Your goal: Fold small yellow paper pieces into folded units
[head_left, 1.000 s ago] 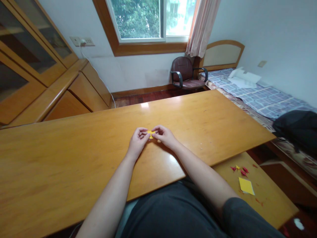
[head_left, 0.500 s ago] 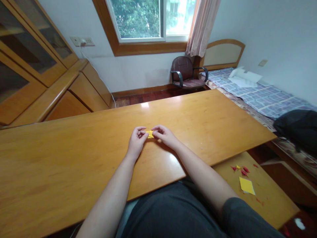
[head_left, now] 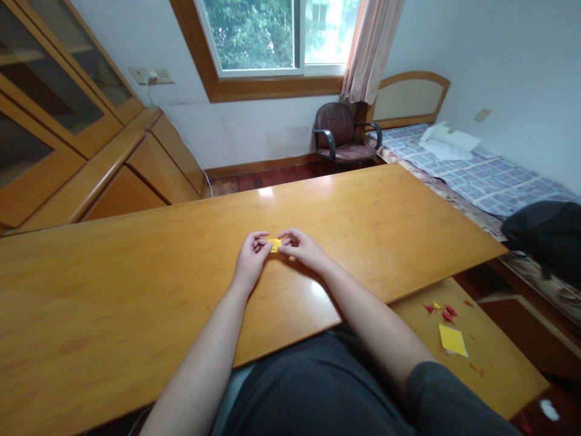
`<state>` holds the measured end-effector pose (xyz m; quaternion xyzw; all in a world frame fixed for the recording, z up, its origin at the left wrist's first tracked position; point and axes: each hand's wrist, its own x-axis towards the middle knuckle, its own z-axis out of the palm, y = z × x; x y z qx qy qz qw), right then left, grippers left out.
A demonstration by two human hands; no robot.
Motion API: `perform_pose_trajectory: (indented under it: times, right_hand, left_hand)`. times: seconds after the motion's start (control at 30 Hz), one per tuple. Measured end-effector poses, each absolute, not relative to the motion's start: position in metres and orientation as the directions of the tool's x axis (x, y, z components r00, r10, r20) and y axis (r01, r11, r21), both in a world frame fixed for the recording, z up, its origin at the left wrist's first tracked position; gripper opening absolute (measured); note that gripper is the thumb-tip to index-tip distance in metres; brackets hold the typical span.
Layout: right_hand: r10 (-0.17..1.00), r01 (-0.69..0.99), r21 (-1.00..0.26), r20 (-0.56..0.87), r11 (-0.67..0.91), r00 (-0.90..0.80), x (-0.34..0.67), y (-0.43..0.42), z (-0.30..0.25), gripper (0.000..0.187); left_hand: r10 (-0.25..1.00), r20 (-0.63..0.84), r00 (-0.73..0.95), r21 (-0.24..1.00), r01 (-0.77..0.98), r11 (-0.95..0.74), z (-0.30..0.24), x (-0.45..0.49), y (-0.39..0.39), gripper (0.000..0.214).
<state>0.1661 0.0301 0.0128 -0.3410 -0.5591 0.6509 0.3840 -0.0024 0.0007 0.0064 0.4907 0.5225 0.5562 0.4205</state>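
Note:
A small folded piece of yellow paper (head_left: 275,245) is held between my two hands, just above or on the wooden table (head_left: 136,290). My left hand (head_left: 252,254) pinches its left end between thumb and curled fingers. At the right end, my right hand (head_left: 300,247) has thumb and fingertips closed on the paper's edge. The fingers partly cover the paper, and its fold lines are too small to make out fully.
On a lower wooden surface (head_left: 494,381) at right lie a yellow paper stack (head_left: 452,340) and several small red folded pieces (head_left: 448,312), with a small yellow one (head_left: 436,306) among them. Beyond the table stand an armchair (head_left: 336,130) and a bed (head_left: 512,181) bearing a black bag (head_left: 544,233).
My right thumb and fingers have shifted very slightly along the paper's right end. My left hand stays in the same place.

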Motion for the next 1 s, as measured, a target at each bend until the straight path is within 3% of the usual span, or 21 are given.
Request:
perform_pose_trajectory:
  times: [0.33,0.6,1.0]
  right_hand:
    - [0.873,-0.148,-0.982,-0.028,-0.115,-0.487,0.1685,0.0319,0.0127,0.039]
    - [0.884,-0.172,-0.978,-0.025,-0.118,-0.466,0.1665,0.0341,0.0086,0.029]
    - [0.871,-0.045,-0.998,-0.007,-0.033,-0.491,0.1669,0.0296,0.0122,0.039]
  left_hand:
    - [0.978,0.103,-0.18,0.995,0.018,-0.101,0.0021,-0.0037,0.0026,0.038]
    - [0.975,0.11,-0.192,0.994,0.027,-0.107,0.0016,-0.0043,0.0024,0.034]
    - [0.976,0.112,-0.184,0.993,0.058,-0.103,0.004,-0.0014,0.0014,0.033]
